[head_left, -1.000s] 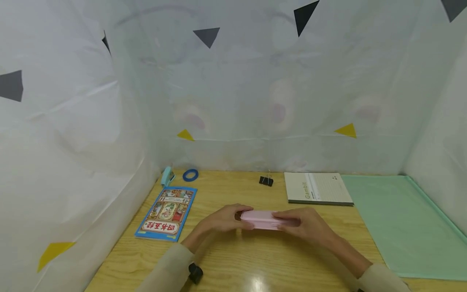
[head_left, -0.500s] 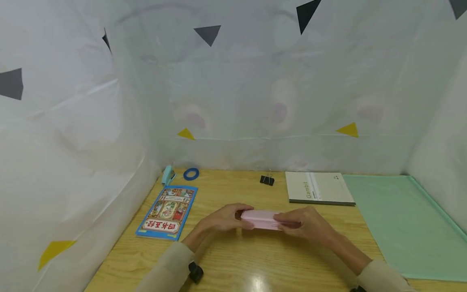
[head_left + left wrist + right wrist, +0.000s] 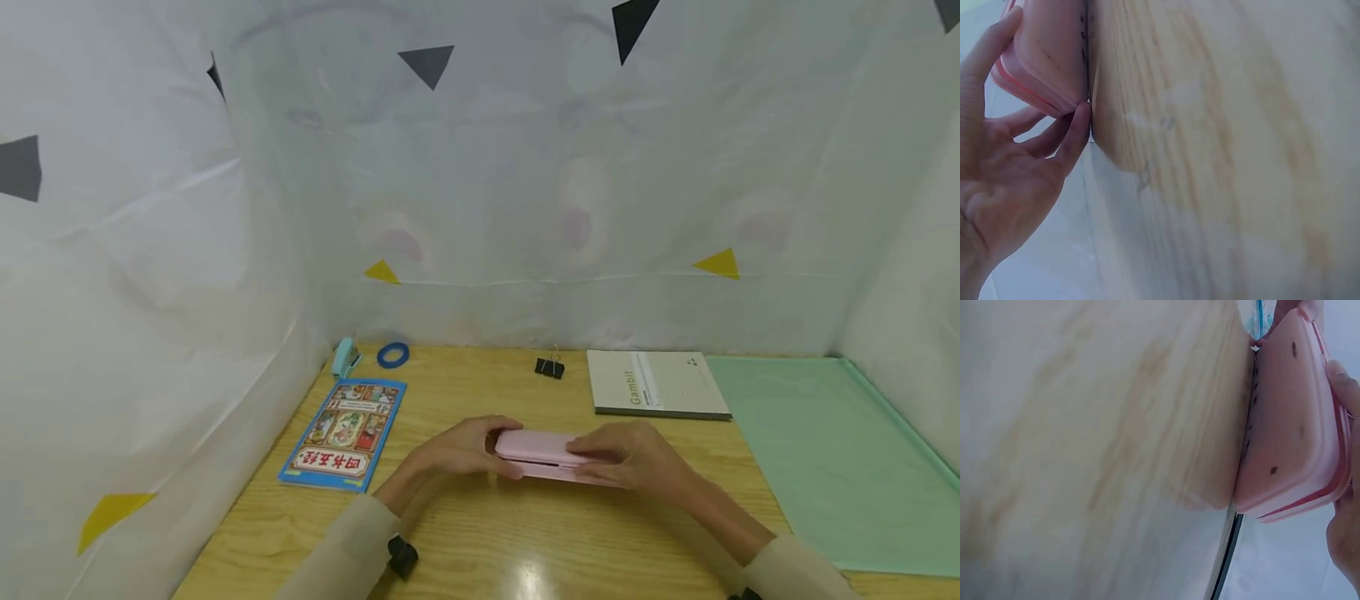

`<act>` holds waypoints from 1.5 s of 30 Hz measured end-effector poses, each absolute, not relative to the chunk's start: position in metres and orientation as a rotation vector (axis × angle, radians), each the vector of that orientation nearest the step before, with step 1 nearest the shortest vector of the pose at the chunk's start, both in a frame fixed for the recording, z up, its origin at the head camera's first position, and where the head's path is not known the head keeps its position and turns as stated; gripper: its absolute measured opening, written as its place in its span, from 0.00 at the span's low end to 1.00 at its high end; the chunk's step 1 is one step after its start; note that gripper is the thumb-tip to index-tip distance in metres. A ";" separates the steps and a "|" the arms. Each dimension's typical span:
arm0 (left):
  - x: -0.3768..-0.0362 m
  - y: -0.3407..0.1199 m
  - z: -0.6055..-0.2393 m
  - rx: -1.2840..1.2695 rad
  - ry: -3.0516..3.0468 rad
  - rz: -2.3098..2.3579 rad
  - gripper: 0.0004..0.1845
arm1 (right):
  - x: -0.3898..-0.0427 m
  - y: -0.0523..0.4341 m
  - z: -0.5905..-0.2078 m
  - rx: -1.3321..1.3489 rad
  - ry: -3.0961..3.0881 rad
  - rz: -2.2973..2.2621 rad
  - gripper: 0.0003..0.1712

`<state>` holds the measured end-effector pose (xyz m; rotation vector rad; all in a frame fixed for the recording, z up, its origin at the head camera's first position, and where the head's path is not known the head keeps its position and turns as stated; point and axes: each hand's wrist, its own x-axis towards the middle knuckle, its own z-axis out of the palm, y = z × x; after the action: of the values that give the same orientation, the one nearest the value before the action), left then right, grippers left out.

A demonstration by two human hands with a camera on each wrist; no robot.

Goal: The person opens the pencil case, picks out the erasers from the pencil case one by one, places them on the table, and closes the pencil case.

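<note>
I hold the pink case at both ends. It lies flat on the wooden desk, long side across, about midway between the left and right edges and nearer the front edge than the back.

My left hand curls round the left end: in the left wrist view one finger lies over the top, and another fingertip presses the lower corner where the case meets the wood. My right hand covers the right end, fingers bent over the lid. In the right wrist view a thin gap shows along the seam between lid and base; the underside rests on the desk.

Toward the back left corner: a light blue stapler and a blue tape ring. An illustrated blue book lies near the left edge. A black binder clip sits near the back edge, a Gambit notebook beside it, and a green mat covers the right side.
</note>
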<state>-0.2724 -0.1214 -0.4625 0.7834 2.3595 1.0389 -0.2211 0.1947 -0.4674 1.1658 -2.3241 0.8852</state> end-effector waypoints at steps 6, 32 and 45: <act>-0.271 -0.119 -0.464 0.854 2.344 1.035 0.48 | -0.218 0.213 -0.462 1.103 -2.468 0.864 0.14; -0.251 -0.132 -0.474 0.908 2.332 1.129 0.66 | -0.232 0.252 -0.452 0.619 -2.550 1.323 0.14; -0.249 -0.132 -0.474 0.847 2.325 1.186 0.69 | -0.257 0.250 -0.473 0.151 -2.697 1.567 0.20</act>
<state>-0.2488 -0.1325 -0.4736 0.8469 2.3249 1.1861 -0.2566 0.2505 -0.4729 0.1508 -2.6967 1.5674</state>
